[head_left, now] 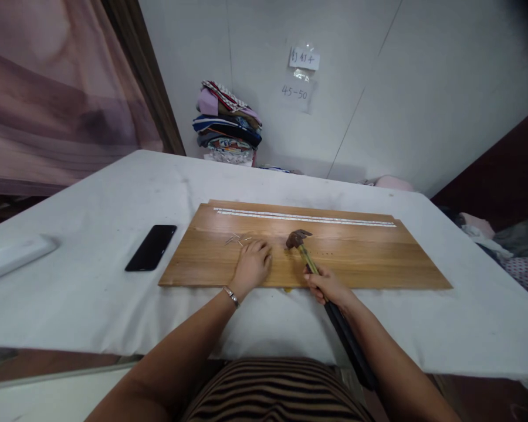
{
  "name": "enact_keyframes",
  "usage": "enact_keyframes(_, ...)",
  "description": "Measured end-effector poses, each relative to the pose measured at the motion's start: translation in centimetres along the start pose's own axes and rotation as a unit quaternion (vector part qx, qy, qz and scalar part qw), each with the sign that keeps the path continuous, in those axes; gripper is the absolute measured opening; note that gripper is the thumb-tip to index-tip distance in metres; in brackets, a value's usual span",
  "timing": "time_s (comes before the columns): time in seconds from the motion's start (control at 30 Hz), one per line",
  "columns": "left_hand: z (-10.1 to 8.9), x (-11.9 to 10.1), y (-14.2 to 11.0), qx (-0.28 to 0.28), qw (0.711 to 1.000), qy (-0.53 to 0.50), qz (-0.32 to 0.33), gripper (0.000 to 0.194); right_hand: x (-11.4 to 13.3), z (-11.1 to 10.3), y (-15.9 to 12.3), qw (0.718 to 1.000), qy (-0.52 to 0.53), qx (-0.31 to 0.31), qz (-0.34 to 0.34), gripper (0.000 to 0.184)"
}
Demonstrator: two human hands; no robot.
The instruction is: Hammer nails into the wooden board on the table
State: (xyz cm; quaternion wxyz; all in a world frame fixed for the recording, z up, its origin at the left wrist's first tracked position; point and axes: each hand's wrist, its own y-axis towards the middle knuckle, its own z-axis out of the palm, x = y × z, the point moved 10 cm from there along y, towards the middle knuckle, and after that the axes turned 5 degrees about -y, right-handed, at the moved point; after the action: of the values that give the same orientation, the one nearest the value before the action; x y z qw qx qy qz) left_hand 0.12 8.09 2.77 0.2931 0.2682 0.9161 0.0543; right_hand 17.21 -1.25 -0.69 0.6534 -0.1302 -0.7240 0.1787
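A claw hammer (305, 257) with a rusty head and a yellow and black handle is in my right hand (328, 285). My fingers wrap round its handle. The head is over the middle of a brown wooden board (378, 264); whether it touches the wood I cannot tell. My left hand (254, 262) lies on the board left of the hammer head, palm down, fingers slightly bent, holding nothing that I can see. Several loose nails (236, 239) lie just beyond its fingertips. A row of small dark spots (328, 254) shows on the wood right of the hammer.
Two white printed strips (303, 218) run along the board's far edge. A black phone (151, 248) lies left of the board on the white-covered table (114, 193). A white object (17, 256) is at the far left. Folded cloths (229, 126) are stacked by the wall.
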Motion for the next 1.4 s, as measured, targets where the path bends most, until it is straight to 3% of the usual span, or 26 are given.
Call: enact_keyframes(1.4,0.09,0.08,0.04,0.000,1.000,0.004,-0.002,0.029,0.07,0.06,-0.19,1.000,-0.007,0.002,0.004,0.039)
